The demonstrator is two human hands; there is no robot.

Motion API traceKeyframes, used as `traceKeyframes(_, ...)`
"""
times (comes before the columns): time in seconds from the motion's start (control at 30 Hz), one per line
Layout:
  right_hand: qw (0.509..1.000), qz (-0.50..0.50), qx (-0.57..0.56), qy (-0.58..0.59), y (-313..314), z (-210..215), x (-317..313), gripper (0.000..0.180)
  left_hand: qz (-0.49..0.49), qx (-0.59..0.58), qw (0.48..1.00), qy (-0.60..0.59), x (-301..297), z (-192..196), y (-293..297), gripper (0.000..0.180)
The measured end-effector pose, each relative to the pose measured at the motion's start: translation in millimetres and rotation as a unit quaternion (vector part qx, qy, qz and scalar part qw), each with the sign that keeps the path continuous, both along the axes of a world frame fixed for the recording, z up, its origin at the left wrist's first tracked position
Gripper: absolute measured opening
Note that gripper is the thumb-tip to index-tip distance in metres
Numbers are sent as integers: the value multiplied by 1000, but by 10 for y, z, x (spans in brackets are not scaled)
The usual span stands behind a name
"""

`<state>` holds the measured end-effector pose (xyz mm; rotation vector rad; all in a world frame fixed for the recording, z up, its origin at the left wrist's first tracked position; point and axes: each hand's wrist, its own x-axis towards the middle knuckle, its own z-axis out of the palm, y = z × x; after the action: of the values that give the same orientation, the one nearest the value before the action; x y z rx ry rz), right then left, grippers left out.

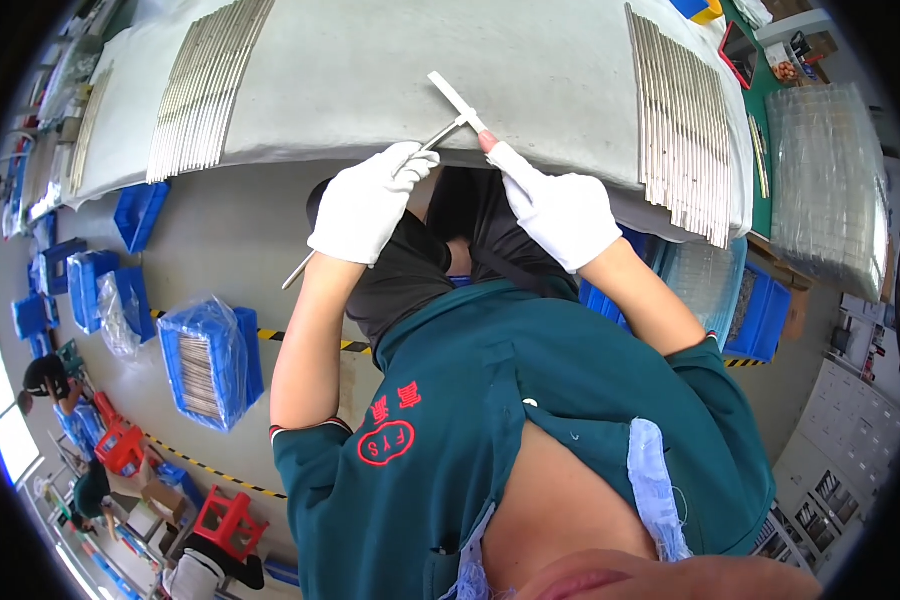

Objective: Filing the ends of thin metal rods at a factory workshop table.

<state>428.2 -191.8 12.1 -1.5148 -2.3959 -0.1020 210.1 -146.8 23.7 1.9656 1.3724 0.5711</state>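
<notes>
Left hand (pixel 365 205), white glove, is clenched round a thin metal rod (pixel 440 137); the rod slants up and right in front of the desk (pixel 440 50), its lower end poking out below the wrist. Right hand (pixel 567 215), also gloved but with one fingertip bare, looks to be pinching the near end of a white strip (pixel 450 93). Strip crosses the rod at its upper tip, just off the desk's near edge.

Handling, our read: rod is light, stiff and smooth, so it may roll or slide in a knit glove. We'd hold it in the fist near the working end and leave the tip free. Strip looks light and thin; we'd pinch it by the end, bare skin giving better feel. Neither looks fragile, though a thin strip could crease.

Similar rods lie in a left row (pixel 205 90) and a right row (pixel 675 130) on the grey cover.

Can't make out: the rod's middle, hidden by the left hand; the right thumb's contact; whether the strip wraps the rod or only touches it; strip material. Left row is cut off at the top, and the far left is warped.
</notes>
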Motion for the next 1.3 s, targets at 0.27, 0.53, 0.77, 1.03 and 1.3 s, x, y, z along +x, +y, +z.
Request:
traceKeyframes(0.27,1000,-6,-11,-27,-88,61,58,54,-4,10,1000,-2,-2,-38,21,22)
traceKeyframes(0.53,998,-14,-49,-32,-225,63,89,54,7,-21,1000,12,12,-33,22,22)
traceKeyframes(0.77,985,-50,-143,87,-28,94,103,48,4,-15,999,-47,42,-274,-80,21)
traceKeyframes(1.03,990,-51,-127,42,-150,76,85,55,197,-324,837,-394,481,-236,-349,22)
traceKeyframes(1.3,992,-50,-99,55,-131,55,74,53,161,-251,847,-440,599,-340,-353,26)
